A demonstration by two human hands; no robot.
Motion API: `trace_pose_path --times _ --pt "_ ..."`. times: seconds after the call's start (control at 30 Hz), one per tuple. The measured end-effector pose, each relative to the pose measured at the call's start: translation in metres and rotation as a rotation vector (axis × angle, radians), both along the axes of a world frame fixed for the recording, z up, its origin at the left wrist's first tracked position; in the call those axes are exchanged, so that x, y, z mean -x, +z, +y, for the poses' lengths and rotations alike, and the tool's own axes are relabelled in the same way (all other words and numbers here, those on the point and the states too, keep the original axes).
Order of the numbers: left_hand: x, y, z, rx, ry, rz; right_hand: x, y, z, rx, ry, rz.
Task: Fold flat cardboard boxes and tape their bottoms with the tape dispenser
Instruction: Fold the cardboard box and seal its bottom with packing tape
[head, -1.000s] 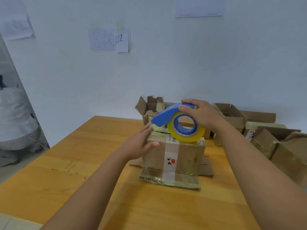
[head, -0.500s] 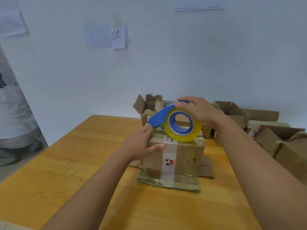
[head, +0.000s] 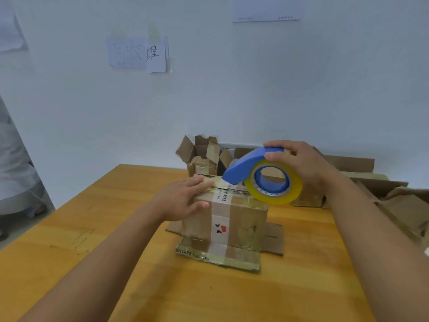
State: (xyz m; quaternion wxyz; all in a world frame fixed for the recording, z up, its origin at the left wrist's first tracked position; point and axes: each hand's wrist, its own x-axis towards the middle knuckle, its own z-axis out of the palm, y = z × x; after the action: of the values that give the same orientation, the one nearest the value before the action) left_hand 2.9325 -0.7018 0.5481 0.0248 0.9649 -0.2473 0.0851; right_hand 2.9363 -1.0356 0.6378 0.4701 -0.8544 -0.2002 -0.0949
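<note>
Two hands are on the job: the right hand [head: 299,163] grips the blue tape dispenser [head: 260,175], and over the last second it has drawn the dispenser rightward along the top of the upturned cardboard box [head: 232,214], so its nose now sits near the middle of the seam. The left hand [head: 185,198] stays curled over the box's upper left corner, fingers pressing the tape end down. By this reading the strip is partly laid, with the right half left. The box stands mid-bench [head: 92,252], its flaps splayed flat beneath; finished boxes [head: 202,156] crowd the far and right edges, while the near side lies open.
</note>
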Motion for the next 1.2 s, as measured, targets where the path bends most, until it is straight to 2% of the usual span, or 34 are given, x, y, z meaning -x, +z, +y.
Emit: trace_pose_path --times 0.13,0.43,0.7,0.9,1.03,1.2 --pt "-0.001 0.004 -0.004 0.014 -0.019 0.054 0.004 -0.005 0.008 -0.019 -0.02 -0.038" --pt "0.004 -0.005 -0.056 0.009 0.07 -0.124 0.005 -0.008 0.006 -0.043 -0.063 -0.056" --pt "-0.012 -0.002 -0.036 0.028 -0.098 -0.083 -0.003 -0.005 0.03 -0.049 -0.128 -0.035" --pt "-0.008 -0.013 -0.051 0.019 -0.015 -0.219 0.0 -0.003 0.025 -0.016 -0.107 -0.02" --pt "-0.009 -0.014 -0.047 0.003 0.014 -0.178 0.005 0.006 0.013 0.046 -0.045 0.013" --pt "-0.01 -0.014 -0.047 0.02 0.017 -0.141 0.011 -0.002 -0.018 0.036 -0.087 0.002"
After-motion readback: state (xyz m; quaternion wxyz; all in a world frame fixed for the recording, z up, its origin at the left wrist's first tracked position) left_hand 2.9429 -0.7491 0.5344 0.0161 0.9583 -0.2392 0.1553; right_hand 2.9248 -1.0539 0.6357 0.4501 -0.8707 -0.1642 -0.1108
